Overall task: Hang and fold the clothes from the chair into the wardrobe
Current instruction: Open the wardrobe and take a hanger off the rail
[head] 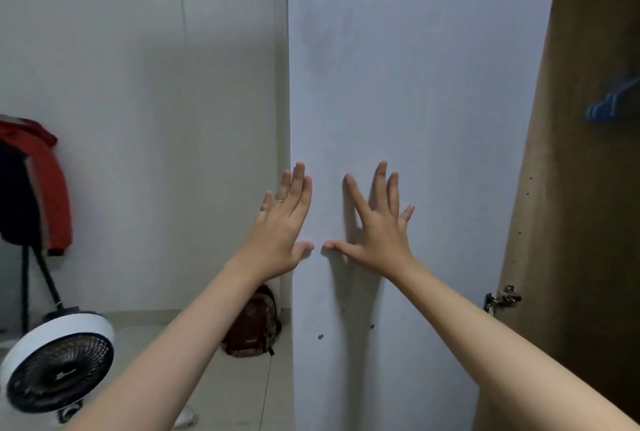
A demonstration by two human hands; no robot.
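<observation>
A pale wardrobe door stands open in front of me, its inner face towards me. My left hand is held flat with fingers spread at the door's left edge. My right hand lies flat on the door panel, fingers spread. Neither hand holds anything. To the right is the brown wardrobe interior, where blue hangers hang at the upper right. A red and dark garment hangs over a chair or stand at the far left; its support is mostly hidden.
A white round fan stands on the tiled floor at lower left. A dark red backpack leans against the wall beside the door's edge. A metal hinge joins the door to the wardrobe.
</observation>
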